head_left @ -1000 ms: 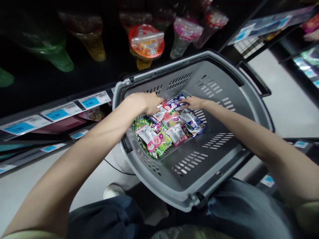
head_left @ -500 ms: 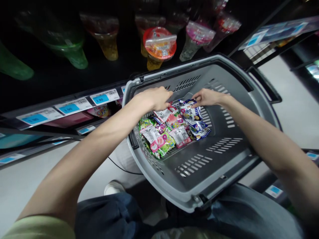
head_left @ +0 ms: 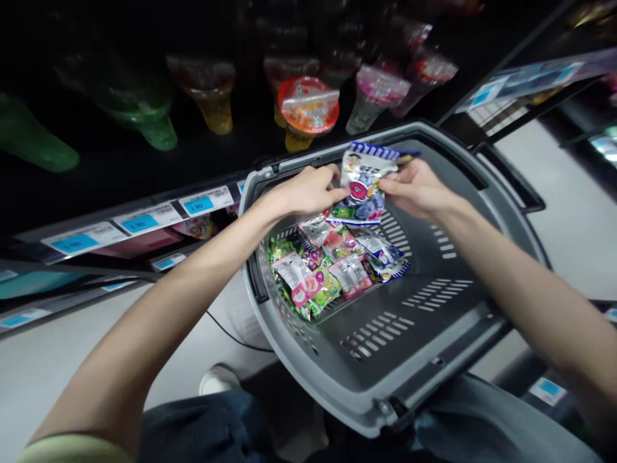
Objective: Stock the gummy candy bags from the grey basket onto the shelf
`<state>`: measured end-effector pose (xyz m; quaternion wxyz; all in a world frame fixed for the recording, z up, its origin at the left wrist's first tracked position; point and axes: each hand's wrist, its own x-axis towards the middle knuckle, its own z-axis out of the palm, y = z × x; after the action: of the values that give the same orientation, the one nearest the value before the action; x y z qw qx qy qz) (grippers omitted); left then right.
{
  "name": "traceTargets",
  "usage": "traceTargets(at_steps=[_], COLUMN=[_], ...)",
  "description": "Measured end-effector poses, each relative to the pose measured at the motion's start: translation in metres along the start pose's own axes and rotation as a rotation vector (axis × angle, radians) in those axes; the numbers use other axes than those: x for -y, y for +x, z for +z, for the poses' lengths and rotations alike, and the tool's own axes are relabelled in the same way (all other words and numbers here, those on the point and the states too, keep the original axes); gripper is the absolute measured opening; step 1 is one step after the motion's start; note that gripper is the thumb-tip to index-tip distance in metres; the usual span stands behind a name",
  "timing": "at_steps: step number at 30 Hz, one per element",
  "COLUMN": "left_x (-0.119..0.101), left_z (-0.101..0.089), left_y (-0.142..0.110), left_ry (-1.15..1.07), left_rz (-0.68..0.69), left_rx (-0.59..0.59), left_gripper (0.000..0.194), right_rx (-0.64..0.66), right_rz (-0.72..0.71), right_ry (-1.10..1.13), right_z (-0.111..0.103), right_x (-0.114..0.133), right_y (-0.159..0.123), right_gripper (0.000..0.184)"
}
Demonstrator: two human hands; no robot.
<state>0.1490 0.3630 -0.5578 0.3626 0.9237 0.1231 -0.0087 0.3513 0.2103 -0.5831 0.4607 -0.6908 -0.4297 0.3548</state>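
A white and blue gummy candy packet [head_left: 362, 186] with blueberries printed on it is held up above the grey shopping basket [head_left: 409, 421]. My right hand [head_left: 418, 188] pinches its right side between thumb and fingers. My left hand [head_left: 308, 191] grips the packet's left edge, thumb in front; its fingertips are partly hidden. A dark blue edge, perhaps of a second packet, shows behind it near my right hand. Below, several pink and green candy packets [head_left: 325, 286] lie in the basket's left part, with blue and white packets [head_left: 383, 251] beside them.
Behind the basket, a dark shelf holds cups with tapered bottoms, one with a red lid [head_left: 308, 106]. Price labels [head_left: 207, 202] line the shelf edge at left. A black basket handle [head_left: 511, 183] sticks out at right. My shoe [head_left: 218, 379] is on the pale floor.
My right hand has lifted the blueberry packet off the others and turned it upright. My left hand has shifted slightly right and taken its left edge.
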Motion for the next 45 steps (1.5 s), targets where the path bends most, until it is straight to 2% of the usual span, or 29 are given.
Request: traceTargets(at_steps=[4, 7, 10, 14, 18, 22, 25, 30, 38, 45], left_x=[0.005, 0.009, 0.009, 0.003, -0.005, -0.005, -0.001, 0.004, 0.010, 0.014], left_z=[-0.005, -0.004, 0.000, 0.003, 0.001, -0.002, 0.000, 0.004, 0.009, 0.011], left_y=[0.004, 0.006, 0.007, 0.003, -0.002, -0.002, 0.003, 0.010, 0.012, 0.013], left_ry=[-0.271, -0.286, -0.281, -0.255, -0.130, 0.003, 0.027, -0.069, -0.140, -0.182], left_rz=[0.123, 0.109, 0.133, 0.148, 0.172, 0.274, 0.363, 0.476, 0.487, 0.449], left_rx=[-0.119, -0.182, -0.195, -0.160, -0.140, -0.151, -0.154, -0.193, -0.211, -0.169], left_gripper=[0.042, 0.043, 0.047, 0.076, 0.106, 0.116, 0.115, 0.119, 0.127, 0.131], right_rx=[-0.089, -0.105, -0.221, -0.411, -0.520, -0.592, -0.617, -0.623, -0.622, -0.613], right_rz=[-0.094, -0.108, -0.117, -0.146, -0.187, -0.213, -0.216, -0.278, -0.274, -0.270], right_ry=[0.168, 0.190, 0.238, 0.264, 0.246, 0.220, 0.165, 0.178, 0.209, 0.256], right_z=[0.035, 0.047, 0.051, 0.052, 0.050, 0.047, 0.046, 0.045, 0.045, 0.045], right_x=[0.015, 0.021, 0.021, 0.018, 0.017, 0.017, 0.018, 0.021, 0.021, 0.018], right_y=[-0.002, -0.005, -0.008, -0.006, -0.004, -0.004, -0.005, -0.006, -0.002, 0.000], right_gripper=[0.058, 0.052, 0.050, 0.043, 0.042, 0.047, 0.053, 0.059, 0.057, 0.056])
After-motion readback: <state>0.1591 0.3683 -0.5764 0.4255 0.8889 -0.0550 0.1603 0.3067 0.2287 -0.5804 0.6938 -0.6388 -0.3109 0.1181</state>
